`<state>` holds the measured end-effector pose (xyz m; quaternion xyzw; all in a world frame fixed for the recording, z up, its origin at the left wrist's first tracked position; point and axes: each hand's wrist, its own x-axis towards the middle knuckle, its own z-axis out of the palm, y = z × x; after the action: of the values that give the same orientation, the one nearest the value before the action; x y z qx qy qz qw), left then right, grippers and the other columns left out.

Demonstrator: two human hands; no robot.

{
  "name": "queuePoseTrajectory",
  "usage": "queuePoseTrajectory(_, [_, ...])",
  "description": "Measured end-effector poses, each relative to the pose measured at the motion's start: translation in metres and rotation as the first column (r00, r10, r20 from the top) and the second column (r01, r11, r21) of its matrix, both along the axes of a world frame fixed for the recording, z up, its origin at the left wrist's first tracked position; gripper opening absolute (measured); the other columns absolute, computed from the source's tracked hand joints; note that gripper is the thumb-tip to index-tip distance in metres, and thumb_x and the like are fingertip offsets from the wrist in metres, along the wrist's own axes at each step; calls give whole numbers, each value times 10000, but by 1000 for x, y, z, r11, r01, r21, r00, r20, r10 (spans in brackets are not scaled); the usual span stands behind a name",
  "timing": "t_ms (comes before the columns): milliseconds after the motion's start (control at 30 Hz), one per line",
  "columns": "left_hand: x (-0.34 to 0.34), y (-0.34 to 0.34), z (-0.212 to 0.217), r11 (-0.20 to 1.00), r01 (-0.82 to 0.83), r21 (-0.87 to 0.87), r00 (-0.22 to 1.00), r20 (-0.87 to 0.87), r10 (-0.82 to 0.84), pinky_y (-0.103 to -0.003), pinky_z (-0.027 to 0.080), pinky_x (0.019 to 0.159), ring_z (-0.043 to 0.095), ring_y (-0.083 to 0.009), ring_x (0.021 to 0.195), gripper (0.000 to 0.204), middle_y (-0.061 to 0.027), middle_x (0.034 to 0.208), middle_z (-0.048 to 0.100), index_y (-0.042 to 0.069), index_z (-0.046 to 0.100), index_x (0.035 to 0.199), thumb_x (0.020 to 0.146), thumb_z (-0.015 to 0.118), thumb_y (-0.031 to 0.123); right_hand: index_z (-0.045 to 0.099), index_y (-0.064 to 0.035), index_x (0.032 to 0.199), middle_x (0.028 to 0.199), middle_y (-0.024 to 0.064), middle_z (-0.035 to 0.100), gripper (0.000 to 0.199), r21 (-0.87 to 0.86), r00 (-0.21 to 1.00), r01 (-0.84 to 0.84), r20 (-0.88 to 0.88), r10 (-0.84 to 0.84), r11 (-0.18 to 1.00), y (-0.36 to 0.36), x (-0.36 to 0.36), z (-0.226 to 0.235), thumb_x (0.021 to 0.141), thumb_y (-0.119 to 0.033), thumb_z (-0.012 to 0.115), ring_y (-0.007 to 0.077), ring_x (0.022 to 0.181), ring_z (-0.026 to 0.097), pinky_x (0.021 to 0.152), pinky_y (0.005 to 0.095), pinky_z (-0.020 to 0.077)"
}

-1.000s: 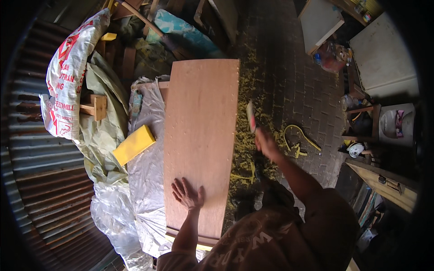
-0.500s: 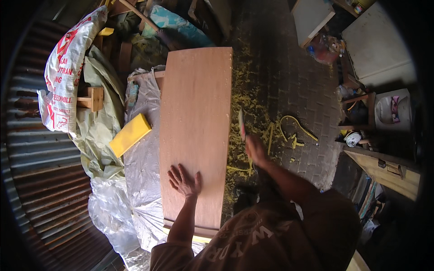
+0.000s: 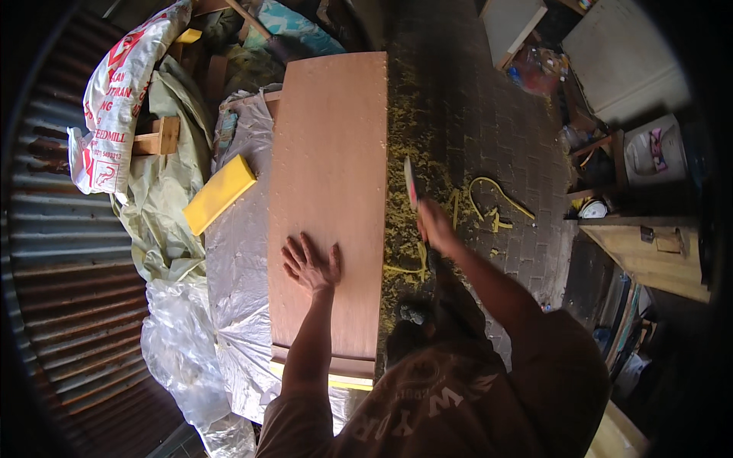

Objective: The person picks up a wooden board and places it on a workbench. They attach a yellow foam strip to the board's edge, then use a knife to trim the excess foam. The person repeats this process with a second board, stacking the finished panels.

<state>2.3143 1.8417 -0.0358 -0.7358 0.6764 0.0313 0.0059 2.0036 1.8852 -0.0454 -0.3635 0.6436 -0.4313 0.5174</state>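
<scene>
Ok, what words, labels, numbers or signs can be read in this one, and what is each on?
Wording isn't copied here; only its place is given.
White sack: red lettering, partly legible, beside red emblems; the smallest print is too small to read reliably.
Brown shirt: large pale letters, cut by folds; the smaller print is too blurred.
Bladed tool: pink mark, no legible text.

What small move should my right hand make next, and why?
Probably bring the narrow pale-bladed hand tool in toward the right edge of the brown wooden panel: your right hand holds it beside that edge, your left hand lies flat on the panel, and a thin yellow strip shows at its near end.
</scene>
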Motion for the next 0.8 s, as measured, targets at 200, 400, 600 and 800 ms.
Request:
queuePoseTrajectory(200, [-39, -15, 8, 996, 87, 7, 996, -35, -87, -567, 59, 1205, 53, -385, 1531, 957, -144, 1667, 117, 209, 202, 1601, 852, 464, 744, 602, -80, 1093, 601, -17, 475, 424, -287, 880, 411, -122, -459, 865, -112, -2, -26, 1071, -448, 393, 99, 485, 452, 444, 298, 381])
queuePoseTrajectory(400, [-5, -1, 2, 1000, 1, 0, 1000, 21, -1, -562, 65, 1207, 64, -377, 1532, 955, -136, 1667, 126, 212, 211, 1600, 850, 477, 740, 511, -119, 1384, 607, -13, 451, 496, 51, 966, -28, 259, 14, 998, 110, 74, -22, 1079, -474, 344, 92, 499, 423, 479, 312, 396])
queuePoseTrajectory(600, [-19, -10, 1, 997, 65, -39, 998, 9, -65, -571, 80, 1201, 79, -389, 1528, 951, -142, 1662, 142, 218, 210, 1600, 851, 491, 732, 569, -67, 1193, 568, -22, 477, 409, -168, 941, 330, -15, -337, 929, -140, -41, -2, 1085, -409, 373, 97, 455, 455, 412, 276, 345])
queuePoseTrajectory(800, [2, 0, -4, 999, 15, -43, 999, 39, -13, -571, 88, 1197, 89, -387, 1527, 940, -140, 1661, 150, 227, 223, 1598, 849, 515, 714, 543, -73, 1293, 618, -36, 433, 458, -92, 969, 20, 248, 4, 996, 19, 53, -16, 1089, -430, 341, 63, 484, 417, 430, 262, 356])
